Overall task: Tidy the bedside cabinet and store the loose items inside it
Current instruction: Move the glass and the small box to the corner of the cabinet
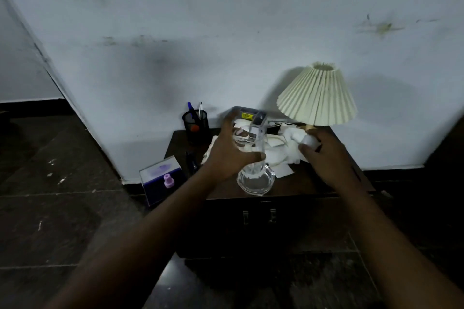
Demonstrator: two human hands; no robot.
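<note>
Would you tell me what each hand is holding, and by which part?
The left hand grips the clear glass around its middle; the right hand holds crumpled white tissue.

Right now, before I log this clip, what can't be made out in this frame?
All in the head view:
- Foot of the lamp: mostly hidden behind the right hand and the white wad it grips.
- Yellow label behind the glass: blurred, unreadable.
- Inside of the cabinet: doors closed.
- Whether the glass gripped by the left hand stands on the top or is lifted: unclear.
</note>
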